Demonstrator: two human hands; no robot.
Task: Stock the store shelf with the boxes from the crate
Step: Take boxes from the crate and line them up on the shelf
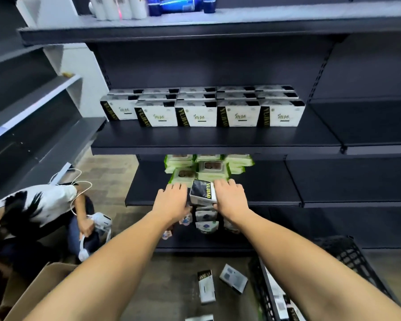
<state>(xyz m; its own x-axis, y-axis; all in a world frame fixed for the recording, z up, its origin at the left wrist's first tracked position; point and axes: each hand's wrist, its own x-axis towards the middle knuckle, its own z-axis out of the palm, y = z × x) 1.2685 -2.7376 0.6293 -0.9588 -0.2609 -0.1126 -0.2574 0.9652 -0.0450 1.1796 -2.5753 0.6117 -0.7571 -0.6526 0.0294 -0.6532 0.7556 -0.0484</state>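
Both my hands hold one white and black box point(203, 193) between them, in front of the lower shelf. My left hand point(171, 200) presses its left side and my right hand point(230, 196) grips its right side. On the dark middle shelf point(213, 142) stand rows of matching white boxes point(199, 114), several across and three deep. A black plastic crate point(347, 253) sits on the floor at the lower right with more boxes inside. Two boxes lie loose on the floor point(206, 286), point(233, 278).
Green wipe packs point(204, 169) are stacked on the lower shelf behind my hands. Small pouches point(205, 222) hang below. A crouching person point(44, 212) works at the left beside a cardboard carton point(42, 290). Bottles point(153, 5) stand on the top shelf.
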